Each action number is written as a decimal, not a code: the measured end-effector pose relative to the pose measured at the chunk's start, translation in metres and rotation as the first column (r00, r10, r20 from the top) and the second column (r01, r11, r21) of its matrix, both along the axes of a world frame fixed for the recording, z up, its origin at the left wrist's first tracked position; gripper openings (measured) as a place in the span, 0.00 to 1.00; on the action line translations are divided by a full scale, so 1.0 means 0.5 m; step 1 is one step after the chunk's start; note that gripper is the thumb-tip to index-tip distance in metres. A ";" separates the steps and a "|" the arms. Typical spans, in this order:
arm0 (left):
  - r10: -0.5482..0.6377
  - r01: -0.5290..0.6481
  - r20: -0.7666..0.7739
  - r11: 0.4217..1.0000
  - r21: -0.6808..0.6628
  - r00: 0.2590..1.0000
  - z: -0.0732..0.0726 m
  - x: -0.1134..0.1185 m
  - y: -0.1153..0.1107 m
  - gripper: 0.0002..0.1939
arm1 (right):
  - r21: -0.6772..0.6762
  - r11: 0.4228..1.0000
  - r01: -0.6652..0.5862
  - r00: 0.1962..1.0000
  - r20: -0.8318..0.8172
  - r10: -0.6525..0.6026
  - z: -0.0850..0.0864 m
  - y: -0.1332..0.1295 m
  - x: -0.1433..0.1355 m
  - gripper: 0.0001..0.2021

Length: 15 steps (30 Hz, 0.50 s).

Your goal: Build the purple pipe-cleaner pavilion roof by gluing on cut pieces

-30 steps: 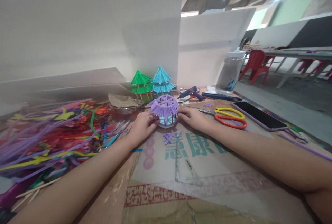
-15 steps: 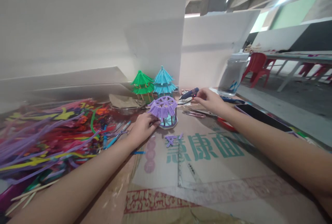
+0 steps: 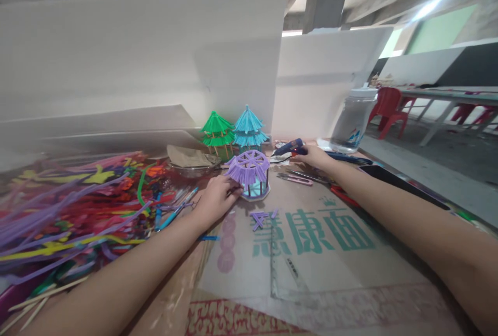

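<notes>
A small purple pavilion model (image 3: 252, 174) with a spoked, open roof top stands on the cardboard sheet. My left hand (image 3: 221, 197) rests at its left side, with curled fingers on its base and lower edge. Over to the right, my right hand (image 3: 314, 156) has its fingers closed around the handle of a dark blue glue gun (image 3: 288, 147). The gun's nozzle points left, toward the pavilion. Short purple pieces (image 3: 262, 219) lie in front of the model. Behind it stand a green pavilion (image 3: 217, 131) and a blue one (image 3: 249, 128).
Colourful pipe cleaners (image 3: 78, 201) heap at the left, beside a bowl (image 3: 194, 167) with brown paper. Tweezers (image 3: 295, 179), red-handled scissors (image 3: 344, 196) and a phone (image 3: 400, 185) lie right. A water bottle (image 3: 352, 121) stands behind. A clear ruler (image 3: 273, 268) lies in front.
My right hand has moved slightly left and closed on the glue gun's handle. My left hand stays at the purple pavilion. The whole view has shifted a little.
</notes>
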<state>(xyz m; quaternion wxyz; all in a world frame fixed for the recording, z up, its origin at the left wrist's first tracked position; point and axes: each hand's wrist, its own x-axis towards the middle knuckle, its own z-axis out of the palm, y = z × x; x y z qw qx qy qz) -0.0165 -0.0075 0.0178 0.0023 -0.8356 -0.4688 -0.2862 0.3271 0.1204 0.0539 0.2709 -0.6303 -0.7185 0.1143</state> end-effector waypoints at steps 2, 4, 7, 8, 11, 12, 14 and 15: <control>-0.002 0.002 0.001 1.000 0.003 1.000 -0.002 -0.001 0.000 0.09 | 0.009 1.000 0.019 1.000 0.009 -0.019 -0.006 0.014 -0.005 0.19; -0.012 0.012 0.001 1.000 0.006 1.000 -0.003 -0.002 0.000 0.09 | 0.029 0.999 0.029 1.000 0.002 -0.029 -0.010 0.020 -0.008 0.20; -0.027 0.027 0.004 1.000 0.015 1.000 -0.003 -0.003 0.001 0.10 | 0.050 0.999 0.016 0.999 -0.035 -0.015 -0.005 0.017 -0.008 0.18; -0.031 0.031 0.005 0.999 0.016 0.999 -0.002 -0.003 0.001 0.10 | 0.054 0.998 0.013 0.999 -0.054 -0.010 -0.002 0.013 -0.007 0.17; -0.033 0.033 0.008 0.999 0.010 0.999 -0.001 -0.001 0.001 0.10 | 0.055 0.998 0.015 0.991 -0.132 -0.007 0.013 -0.003 -0.005 0.14; -0.031 0.031 0.008 0.999 0.006 0.999 0.000 -0.001 0.001 0.09 | 0.049 0.999 0.012 0.986 -0.168 -0.004 0.019 -0.010 -0.006 0.12; -0.029 0.029 0.015 1.000 0.005 0.999 -0.001 -0.001 0.001 0.09 | 0.024 1.000 -0.012 0.966 -0.257 0.017 0.031 -0.024 -0.010 0.09; -0.031 0.031 0.022 1.000 0.006 0.999 -0.002 -0.001 0.002 0.09 | 0.007 0.999 -0.034 0.951 -0.307 0.034 0.037 -0.032 -0.013 0.07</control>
